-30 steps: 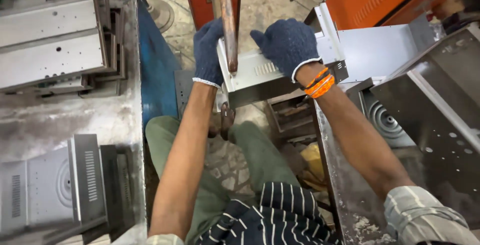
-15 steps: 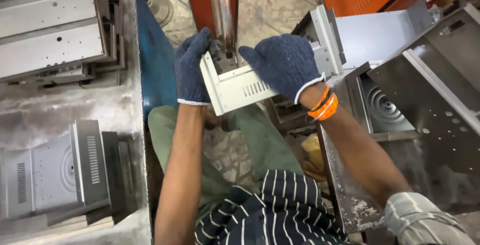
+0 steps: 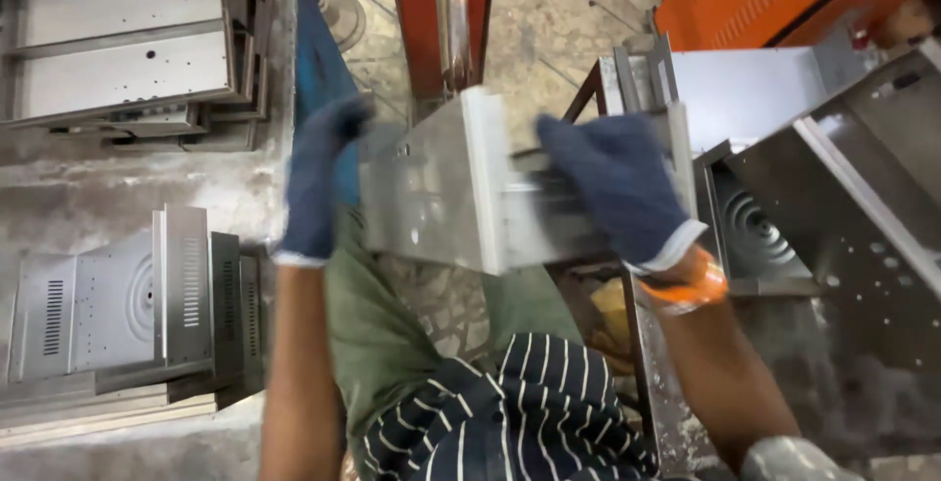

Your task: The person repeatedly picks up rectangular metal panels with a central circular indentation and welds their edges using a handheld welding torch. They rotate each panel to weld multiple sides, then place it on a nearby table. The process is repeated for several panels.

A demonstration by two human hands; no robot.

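While both gloved hands carry the bent grey sheet-metal panel (image 3: 461, 187) at frame centre, clear of the red-framed press (image 3: 438, 10) above, the left hand (image 3: 319, 182) has its fingers wrapped on the left edge and the right hand (image 3: 613, 187) is clamped over the right end. Looks mid-cycle. Finished-looking vented grey panels (image 3: 127, 300) are stacked on the grey surface (image 3: 88, 192) lower left, with more metal housings (image 3: 833, 206) at right.

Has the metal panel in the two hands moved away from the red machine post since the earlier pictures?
Yes. The metal panel has come down from the red post, toward the person's lap.
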